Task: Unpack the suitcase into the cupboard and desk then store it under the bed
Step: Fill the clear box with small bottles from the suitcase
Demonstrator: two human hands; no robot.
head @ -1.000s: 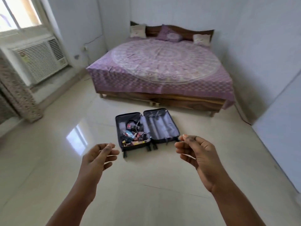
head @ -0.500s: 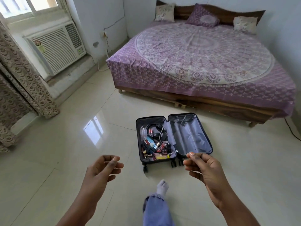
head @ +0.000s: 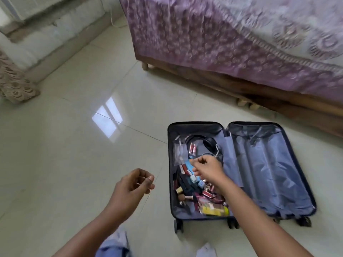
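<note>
Right hand over the suitcase's left half, fingers curled; cannot tell whether it holds anything. Left hand above bare floor, fingers loosely curled, holding nothing. Suitcase lies open flat on the floor near the bed (left half cluttered with small items and headphones, right half only lining).
</note>
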